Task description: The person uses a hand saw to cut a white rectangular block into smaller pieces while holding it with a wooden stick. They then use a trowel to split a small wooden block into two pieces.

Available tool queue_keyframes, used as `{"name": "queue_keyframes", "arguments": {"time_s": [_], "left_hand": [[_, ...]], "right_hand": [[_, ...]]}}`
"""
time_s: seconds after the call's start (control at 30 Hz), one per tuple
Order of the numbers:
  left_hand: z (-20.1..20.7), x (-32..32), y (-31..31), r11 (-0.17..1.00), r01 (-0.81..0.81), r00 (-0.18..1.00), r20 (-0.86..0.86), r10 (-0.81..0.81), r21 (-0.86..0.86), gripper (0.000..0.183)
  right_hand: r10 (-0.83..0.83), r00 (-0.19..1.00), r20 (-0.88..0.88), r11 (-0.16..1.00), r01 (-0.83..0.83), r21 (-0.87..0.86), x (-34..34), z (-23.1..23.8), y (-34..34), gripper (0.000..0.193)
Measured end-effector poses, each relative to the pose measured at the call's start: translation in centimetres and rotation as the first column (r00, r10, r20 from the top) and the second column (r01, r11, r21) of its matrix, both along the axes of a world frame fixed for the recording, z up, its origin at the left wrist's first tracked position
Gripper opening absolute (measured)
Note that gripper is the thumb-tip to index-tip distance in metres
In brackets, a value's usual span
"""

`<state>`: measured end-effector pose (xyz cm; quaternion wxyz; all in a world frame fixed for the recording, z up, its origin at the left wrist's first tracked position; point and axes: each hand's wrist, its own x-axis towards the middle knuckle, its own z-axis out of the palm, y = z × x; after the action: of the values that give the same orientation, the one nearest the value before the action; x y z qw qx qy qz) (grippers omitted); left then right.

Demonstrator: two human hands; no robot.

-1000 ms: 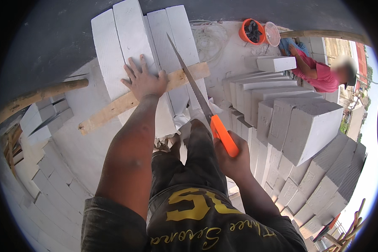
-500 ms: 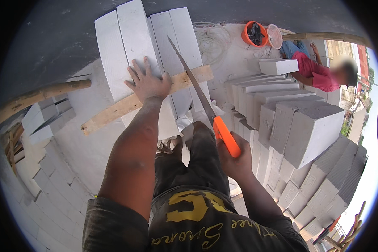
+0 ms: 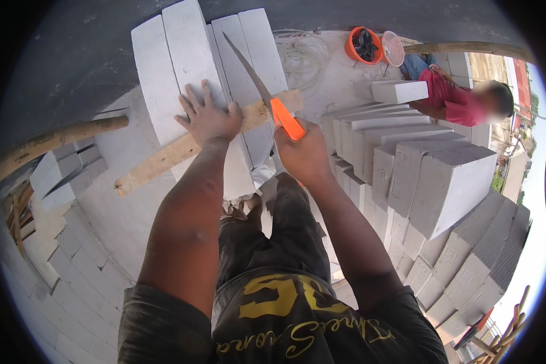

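In my right hand (image 3: 304, 153) is the orange handle of a handsaw (image 3: 281, 113), my fingers wrapped round it. The toothed blade points away and to the left, over the two right-hand white blocks (image 3: 252, 57). My left hand (image 3: 211, 121) presses palm down on a taller white block (image 3: 191, 51), fingers spread. Under the blocks' near part, a flat wooden strip (image 3: 158, 165) runs crosswise, passing beside my left hand and beneath the saw. Whether the teeth touch a block I cannot tell.
Stacked white blocks (image 3: 449, 176) fill the right side. A person in a pink shirt (image 3: 458, 103) is beyond them, near an orange bucket (image 3: 363, 45). Wooden poles (image 3: 67, 136) stand left, above more blocks (image 3: 64, 176). A coiled pale hose (image 3: 303, 57) lies behind.
My right hand has pushed the saw forward and to the left, so its handle now sits over the wooden strip. My left hand stays on the block.
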<state>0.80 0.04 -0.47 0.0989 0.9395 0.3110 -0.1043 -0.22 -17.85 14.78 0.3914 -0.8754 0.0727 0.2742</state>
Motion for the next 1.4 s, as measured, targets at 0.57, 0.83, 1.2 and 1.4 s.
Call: {"name": "queue_keyframes", "arguments": {"time_s": [0.57, 0.83, 1.2, 1.4], "left_hand": [[0.4, -0.5, 1.1, 1.000, -0.018, 1.000, 0.000, 0.018, 0.015, 0.088], [0.1, -0.1, 0.3, 0.999, -0.012, 1.000, 0.012, 0.012, -0.038, 0.088], [0.1, -0.1, 0.4, 0.999, -0.003, 1.000, 0.012, 0.004, -0.050, 0.090], [0.4, -0.4, 1.2, 1.000, -0.016, 1.000, 0.016, 0.016, -0.004, 0.088]], "right_hand": [[-0.047, 0.998, -0.037, 0.996, 0.049, 0.076, -7.1, 6.1, -4.4, 0.020], [0.034, 0.999, 0.014, 0.999, -0.034, -0.018, 0.6, -0.3, 1.0, 0.020], [-0.018, 1.000, 0.020, 0.998, 0.017, 0.060, 1.0, -0.5, 0.8, 0.022], [-0.043, 0.996, -0.079, 0.995, 0.050, 0.085, -6.8, 6.5, -4.8, 0.019]]}}
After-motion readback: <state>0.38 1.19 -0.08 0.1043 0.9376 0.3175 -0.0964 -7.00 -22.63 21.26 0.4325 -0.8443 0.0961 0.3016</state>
